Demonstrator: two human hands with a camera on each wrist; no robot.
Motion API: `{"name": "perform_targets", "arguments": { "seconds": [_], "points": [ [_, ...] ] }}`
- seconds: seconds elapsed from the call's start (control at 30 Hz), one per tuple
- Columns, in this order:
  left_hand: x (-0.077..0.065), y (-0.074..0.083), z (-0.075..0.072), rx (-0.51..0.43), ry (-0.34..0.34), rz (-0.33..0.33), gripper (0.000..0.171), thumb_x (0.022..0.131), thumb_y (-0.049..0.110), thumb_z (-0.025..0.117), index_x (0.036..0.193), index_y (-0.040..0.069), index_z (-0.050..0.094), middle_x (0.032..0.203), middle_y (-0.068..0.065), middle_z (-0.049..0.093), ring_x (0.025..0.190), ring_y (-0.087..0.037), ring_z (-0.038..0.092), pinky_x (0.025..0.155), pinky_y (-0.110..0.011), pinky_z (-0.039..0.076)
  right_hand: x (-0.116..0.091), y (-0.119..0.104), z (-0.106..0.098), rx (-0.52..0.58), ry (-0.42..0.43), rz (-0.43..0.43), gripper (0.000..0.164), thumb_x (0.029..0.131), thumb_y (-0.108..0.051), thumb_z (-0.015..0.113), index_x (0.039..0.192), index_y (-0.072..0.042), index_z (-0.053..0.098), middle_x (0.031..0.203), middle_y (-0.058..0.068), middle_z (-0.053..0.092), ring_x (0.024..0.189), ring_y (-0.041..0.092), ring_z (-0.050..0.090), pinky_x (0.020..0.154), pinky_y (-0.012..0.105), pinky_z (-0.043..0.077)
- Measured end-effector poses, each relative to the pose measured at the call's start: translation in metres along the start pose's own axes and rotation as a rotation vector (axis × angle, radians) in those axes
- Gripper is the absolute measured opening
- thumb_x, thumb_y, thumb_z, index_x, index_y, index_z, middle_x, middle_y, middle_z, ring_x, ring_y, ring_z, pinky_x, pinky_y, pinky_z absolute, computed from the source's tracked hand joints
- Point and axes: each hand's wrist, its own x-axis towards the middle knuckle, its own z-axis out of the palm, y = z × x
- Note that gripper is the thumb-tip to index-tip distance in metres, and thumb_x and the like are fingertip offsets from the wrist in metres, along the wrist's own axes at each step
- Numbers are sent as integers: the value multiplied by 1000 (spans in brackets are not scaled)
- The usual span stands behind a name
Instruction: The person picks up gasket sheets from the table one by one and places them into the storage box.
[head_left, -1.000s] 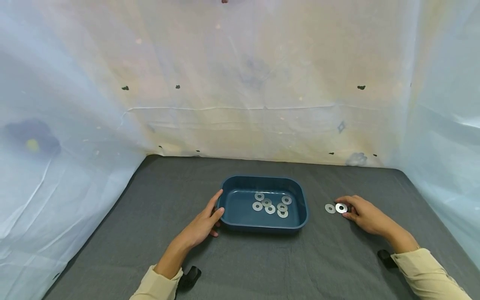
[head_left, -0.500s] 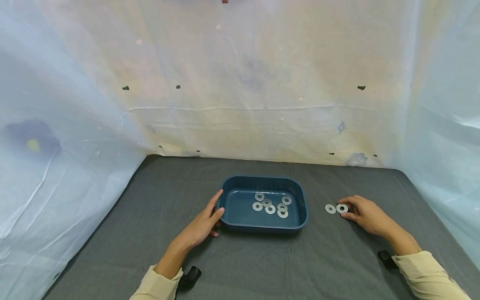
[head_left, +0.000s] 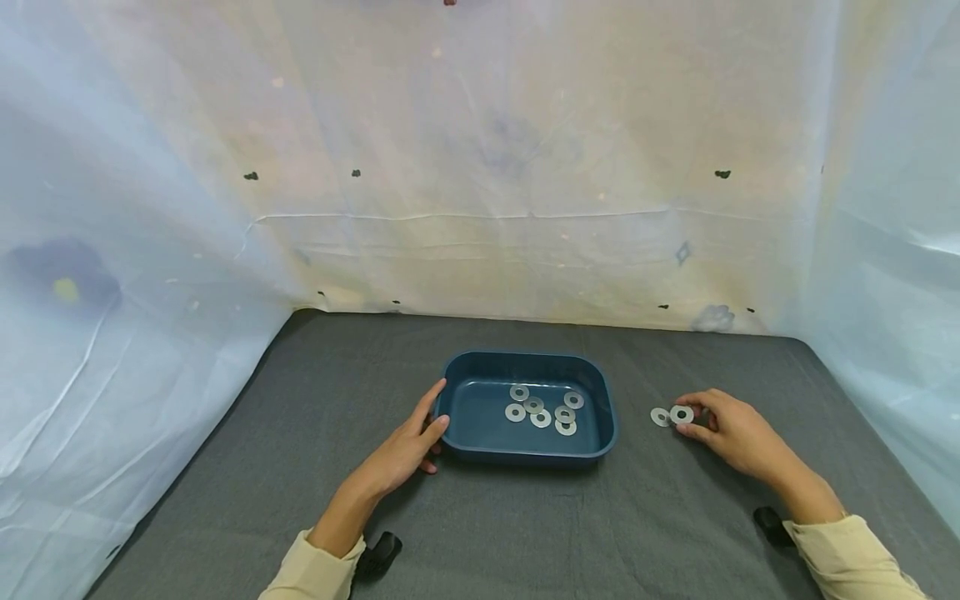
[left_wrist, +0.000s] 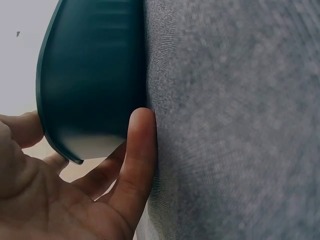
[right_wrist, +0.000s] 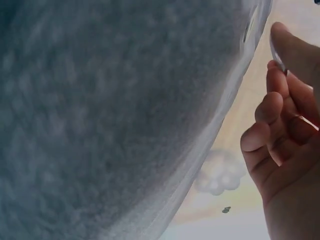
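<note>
A dark blue rectangular tray [head_left: 472,427] with several flat metal washers [head_left: 509,412] inside sits mid-table. At its left end my left hand [head_left: 401,450] grips it, thumb on the rim and the other fingers against the outer wall, one low beside the cloth in the left wrist view. To the right of the tray, my right hand [head_left: 738,433] pinches one washer [head_left: 674,416] between thumb and fingertips. The right wrist view shows this washer nearly edge-on, off the cloth. A second washer [head_left: 655,415] lies flat on the cloth, partly overlapped by the held one in the head view.
Grey cloth [head_left: 525,533] covers the table. Pale printed sheeting [head_left: 480,250] hangs behind it and along both sides. Black straps [head_left: 378,557] are on both wrists.
My right hand has lifted its washer slightly and brought it a little left, so it now overlaps the loose one. The left hand and the tray stay put.
</note>
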Motion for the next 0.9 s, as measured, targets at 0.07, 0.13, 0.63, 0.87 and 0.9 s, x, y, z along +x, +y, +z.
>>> {"name": "perform_targets", "arguments": {
  "seconds": [0.07, 0.13, 0.63, 0.87, 0.9],
  "points": [
    [0, 0, -1, -2, -9, 1, 60, 108, 37, 42, 160, 38, 11, 117, -12, 43, 94, -24, 51, 71, -36, 53, 0, -2, 0, -4, 22, -15, 32, 89, -22, 75, 116, -8, 69, 91, -2, 60, 67, -1, 39, 57, 22, 33],
    [0, 1, -1, -3, -17, 4, 60, 108, 38, 41, 160, 38, 10, 117, -12, 43, 94, -24, 50, 71, -35, 53, -1, -4, 1, -1, 40, -24, 32, 89, -22, 76, 116, -8, 69, 91, -2, 60, 66, -2, 38, 56, 22, 33],
    [2, -3, 0, -10, -10, 5, 60, 108, 37, 42, 159, 38, 11, 125, -15, 42, 96, -24, 51, 71, -33, 53, -6, -20, -1, 7, 135, -32, 33, 87, -24, 78, 117, -11, 70, 87, -8, 56, 68, -1, 36, 56, 21, 30],
    [2, -2, 0, -5, -16, 6, 60, 108, 39, 41, 159, 38, 10, 125, -15, 41, 96, -25, 51, 72, -33, 53, -5, -28, 0, 36, 144, -27, 33, 88, -25, 77, 118, -12, 70, 89, -7, 58, 71, 2, 39, 57, 21, 31],
    [1, -2, 0, -4, -17, 7, 60, 108, 39, 41, 160, 38, 10, 124, -15, 41, 96, -25, 51, 72, -33, 53, -5, -29, 0, 38, 145, -28, 33, 88, -25, 77, 118, -12, 70, 89, -7, 57, 71, 3, 40, 57, 21, 31]
  ]
}}
